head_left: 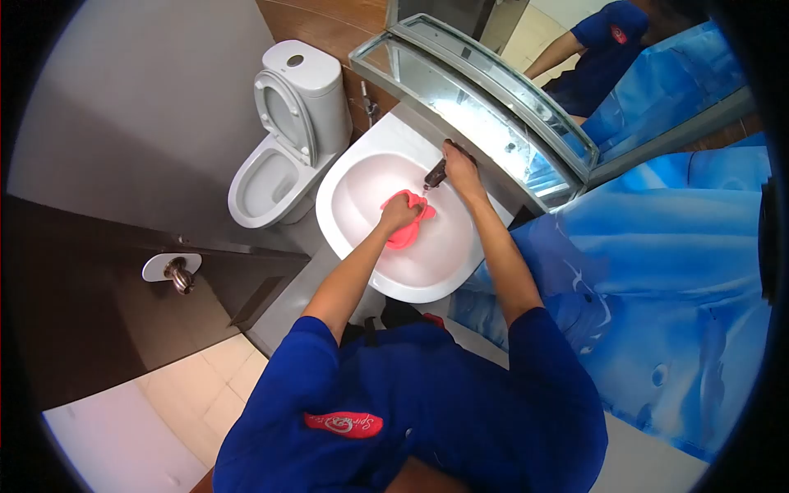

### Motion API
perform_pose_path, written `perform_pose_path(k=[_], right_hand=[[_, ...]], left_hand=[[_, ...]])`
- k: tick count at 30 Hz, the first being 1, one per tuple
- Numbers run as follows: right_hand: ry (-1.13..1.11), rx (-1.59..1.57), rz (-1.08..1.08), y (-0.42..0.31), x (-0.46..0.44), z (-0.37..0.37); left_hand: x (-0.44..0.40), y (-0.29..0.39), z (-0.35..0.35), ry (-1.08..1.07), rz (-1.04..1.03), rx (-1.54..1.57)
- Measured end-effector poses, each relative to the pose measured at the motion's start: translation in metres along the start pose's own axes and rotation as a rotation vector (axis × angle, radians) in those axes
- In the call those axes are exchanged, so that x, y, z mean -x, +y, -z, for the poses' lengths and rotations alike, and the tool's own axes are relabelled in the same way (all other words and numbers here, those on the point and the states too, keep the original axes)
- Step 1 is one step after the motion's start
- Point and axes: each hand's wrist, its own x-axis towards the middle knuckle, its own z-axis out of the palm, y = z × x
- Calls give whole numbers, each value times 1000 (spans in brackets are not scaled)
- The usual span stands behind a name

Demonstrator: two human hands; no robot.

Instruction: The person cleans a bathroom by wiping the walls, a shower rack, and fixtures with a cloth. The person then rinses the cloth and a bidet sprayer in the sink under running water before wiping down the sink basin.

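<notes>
A pink cloth [403,237] is bunched in the white sink [345,238], with my left hand [400,211] closed on it near the middle of the basin. Just to the right is the dark faucet [436,174], its spout pointing down over the cloth. My right hand [462,168] is at the back of the faucet, fingers wrapped round its handle. What runs from the spout is too small to tell.
A white toilet [283,172] with its lid raised stands left of the sink. Behind the sink are a glass shelf [468,107] and a mirror [657,90]. A blue curtain [657,271] hangs at the right. A dark door [107,287] with a metal knob [181,278] is at the left.
</notes>
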Motion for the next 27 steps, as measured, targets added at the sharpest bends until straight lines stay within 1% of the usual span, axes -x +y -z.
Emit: perform_pose_path(k=[1, 3, 5, 6, 8, 9, 11, 12, 13, 15, 17, 18, 19, 21, 22, 25, 26, 27], right_hand=[[32, -11, 21, 8, 0, -7], [1, 8, 87, 17, -2, -7], [4, 75, 197, 30, -11, -11], [-50, 26, 107, 20, -9, -1], [-153, -76, -78, 4, 6, 18], [-41, -110, -108, 6, 20, 17], [187, -169, -157, 13, 52, 11], [251, -271, -219, 22, 73, -10], [313, -373, -280, 36, 93, -42], [293, -381, -179, 56, 119, -107], [85, -551, -243, 93, 125, -159], [-20, -635, -277, 95, 125, -162], [8, -689, -275, 101, 121, -162], [62, -797, -281, 88, 105, -122], [40, -898, -377, 79, 99, -101], [174, -798, -203, 58, 103, -101], [30, -503, -94, 55, 108, -93], [-121, -454, -135, 52, 106, -82]], left_hand=[[-3, 6, -3, -1, 28, 4], [-10, 10, -6, 5, 88, 11], [-18, 10, -6, -17, 57, -10], [-23, 6, -8, -28, 39, -22], [-37, -6, -15, 10, -24, 153], [-39, -7, -17, 25, -54, 240], [-39, -8, -20, 24, 28, 503], [-40, -6, -21, 27, 68, 637], [-43, -7, -19, -44, 87, 732], [-43, -15, -18, -191, 138, 922], [-45, -16, -14, -145, 107, 1005], [-45, -20, -11, -122, 93, 1046], [-49, -24, -6, -31, 99, 1051], [-58, -42, 2, 149, 120, 1055], [-50, -37, 15, 146, 258, 994], [-52, -36, 10, 213, 351, 1100], [-56, -43, 6, 193, 307, 1091], [-57, -48, 4, 217, 337, 1083]])
